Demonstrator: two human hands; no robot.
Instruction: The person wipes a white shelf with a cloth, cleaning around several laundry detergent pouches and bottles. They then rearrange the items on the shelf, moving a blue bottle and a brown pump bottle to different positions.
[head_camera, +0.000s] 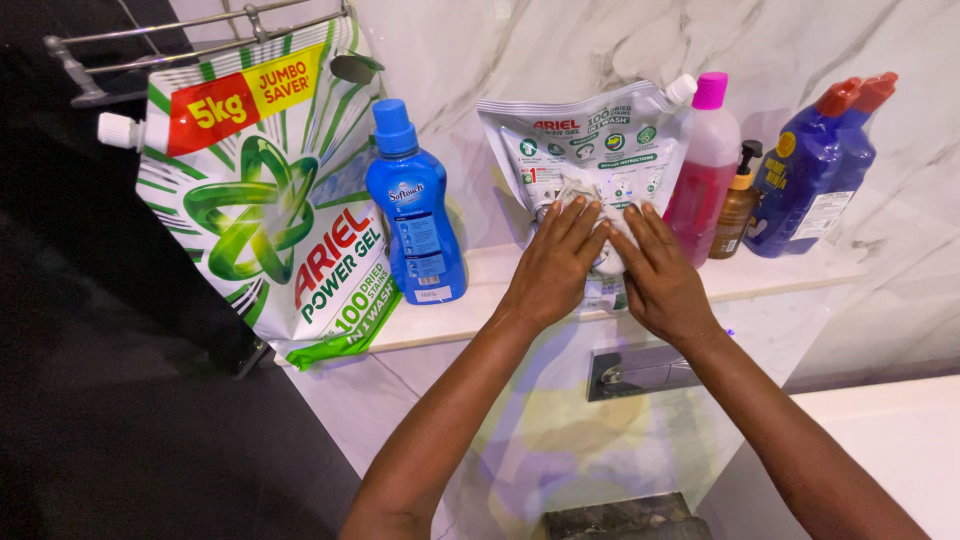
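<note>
A small white refill pouch (590, 140) with a screw cap at its top right stands on a white marble ledge (480, 290) against the wall. My left hand (555, 262) lies flat on the pouch's lower front, fingers together and pointing up. Beside it, touching, my right hand (660, 275) presses flat on the same lower part. The pouch is crumpled and bulges between the two hands. Its bottom edge is hidden behind my hands.
A large green-and-white detergent pouch (270, 200) leans at the ledge's left end, next to a blue bottle (415, 210). Right of the small pouch stand a pink bottle (705, 170), a brown pump bottle (738, 205) and two dark blue angled-neck bottles (810, 170). A metal flush plate (640, 370) sits below.
</note>
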